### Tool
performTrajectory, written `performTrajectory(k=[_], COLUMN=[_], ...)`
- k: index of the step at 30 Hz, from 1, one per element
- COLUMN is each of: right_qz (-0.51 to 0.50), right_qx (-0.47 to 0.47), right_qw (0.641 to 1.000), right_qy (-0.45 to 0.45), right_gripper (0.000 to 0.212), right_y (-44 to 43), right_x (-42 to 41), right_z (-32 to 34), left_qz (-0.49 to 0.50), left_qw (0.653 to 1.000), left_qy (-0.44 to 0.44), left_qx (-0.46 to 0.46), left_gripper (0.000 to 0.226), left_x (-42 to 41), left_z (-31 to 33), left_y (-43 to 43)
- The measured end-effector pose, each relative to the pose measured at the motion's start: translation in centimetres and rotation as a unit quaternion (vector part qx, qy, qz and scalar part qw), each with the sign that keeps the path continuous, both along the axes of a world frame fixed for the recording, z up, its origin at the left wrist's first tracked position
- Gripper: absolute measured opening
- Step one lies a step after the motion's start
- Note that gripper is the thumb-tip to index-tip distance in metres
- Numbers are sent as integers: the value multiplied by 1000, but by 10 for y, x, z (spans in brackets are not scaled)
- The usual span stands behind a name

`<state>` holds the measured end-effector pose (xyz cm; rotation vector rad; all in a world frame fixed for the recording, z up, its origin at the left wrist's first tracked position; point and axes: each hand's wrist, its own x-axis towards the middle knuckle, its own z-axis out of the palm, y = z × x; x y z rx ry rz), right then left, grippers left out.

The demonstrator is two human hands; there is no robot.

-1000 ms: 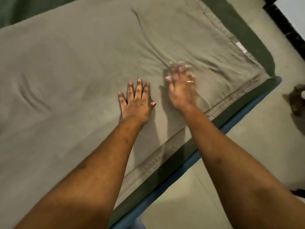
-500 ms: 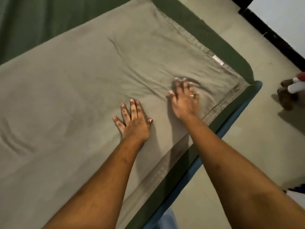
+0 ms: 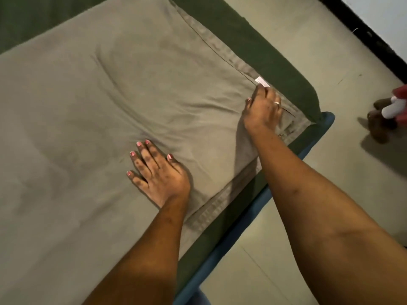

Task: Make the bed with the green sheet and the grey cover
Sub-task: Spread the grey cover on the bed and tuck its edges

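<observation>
The grey cover [image 3: 110,106] lies spread over the green sheet [image 3: 264,47], which shows as a dark band along the cover's far and right edges. My left hand [image 3: 158,172] rests flat on the cover near its front hem, fingers spread. Further right, my right hand [image 3: 263,108] presses on the cover close to its corner. Its fingertips reach the hem just below a small white label [image 3: 262,81]. Shallow creases run across the cloth between the two hands.
A blue edge [image 3: 231,245] of the bed runs under the sheet along the front right side. Pale floor [image 3: 308,216] lies beyond it. A red, white and brown object [image 3: 389,111] sits on the floor at right. Black skirting [image 3: 363,36] lines the far wall.
My right hand has slid right across the cover to its corner by the label. My left hand stays flat on the cover. The view has shifted.
</observation>
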<state>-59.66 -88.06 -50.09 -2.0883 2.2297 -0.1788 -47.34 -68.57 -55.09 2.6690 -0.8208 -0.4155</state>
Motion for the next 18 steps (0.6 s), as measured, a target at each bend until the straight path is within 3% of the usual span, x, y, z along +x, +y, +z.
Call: performTrajectory(k=[15, 18], right_qz=[-49, -156], right_qx=[-50, -54], right_qw=[994, 973], right_qy=[-89, -160], right_gripper=[14, 13], right_y=[-26, -39], right_x=[-12, -39], right_z=[9, 21], left_qz=[11, 8], left_qw=[998, 998], left_qy=[-26, -23], left_qx=[50, 57], left_gripper=[59, 59], left_x=[-5, -6], left_z=[2, 1], left_y=[-2, -2])
